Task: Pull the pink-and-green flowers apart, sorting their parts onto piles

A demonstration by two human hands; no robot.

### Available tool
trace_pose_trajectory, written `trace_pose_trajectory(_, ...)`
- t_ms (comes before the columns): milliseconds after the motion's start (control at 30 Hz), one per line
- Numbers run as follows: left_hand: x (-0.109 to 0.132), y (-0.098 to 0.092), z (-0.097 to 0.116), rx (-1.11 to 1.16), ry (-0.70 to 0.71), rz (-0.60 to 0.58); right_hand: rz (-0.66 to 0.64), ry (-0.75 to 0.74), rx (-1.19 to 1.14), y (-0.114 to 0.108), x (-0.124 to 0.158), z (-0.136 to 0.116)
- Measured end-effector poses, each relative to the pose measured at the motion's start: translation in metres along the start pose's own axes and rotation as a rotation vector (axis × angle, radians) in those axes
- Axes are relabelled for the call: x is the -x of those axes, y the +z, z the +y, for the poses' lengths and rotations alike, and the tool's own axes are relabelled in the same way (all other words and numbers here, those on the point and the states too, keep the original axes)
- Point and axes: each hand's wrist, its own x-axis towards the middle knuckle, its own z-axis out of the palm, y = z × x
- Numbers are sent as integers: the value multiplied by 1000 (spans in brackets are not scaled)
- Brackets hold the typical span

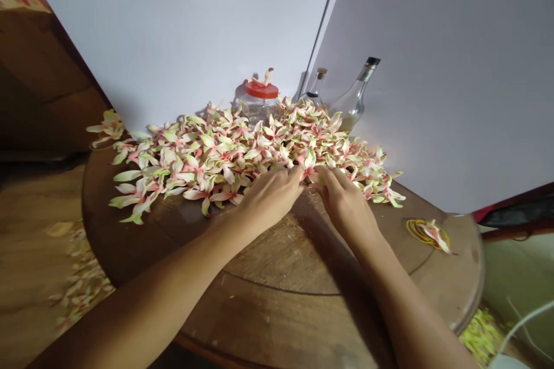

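Observation:
My left hand point(274, 195) and my right hand point(345, 200) meet at the front edge of a big heap of pale flowers point(208, 150). Between my fingertips is one flower point(308, 162), pink at its centre with whitish-green petals. Both hands look closed in a pinch at its base, the left from one side and the right from the other. My fingertips are partly hidden behind the backs of my hands. The heap spreads over the far half of a round wooden table point(277, 323).
A clear jar with a red lid point(262, 90) and glass bottles point(357, 95) stand behind the heap, against the pale wall panels point(182, 23). Yellow rubber bands point(415, 230) lie at the right with a flower on them. More petals point(84, 271) lie on the floor.

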Motion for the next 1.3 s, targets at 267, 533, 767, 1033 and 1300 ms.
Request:
trace_pose_trajectory(267,1,-11,5,36,-16,-135,20,24,4,-2,4,6)
trace_pose_trajectory(533,1,-12,7,140,-74,-115,129,119,-211,0,4,2)
trace_pose_trajectory(767,-3,-10,7,253,-97,-35,179,137,-229,-1,5,-1)
trace_pose_trajectory(1033,-5,-10,11,542,-125,39,221,174,-265,-2,5,-7)
trace_pose_trajectory(1300,-4,-11,0,502,-151,76,2,232,-455,-6,7,-7)
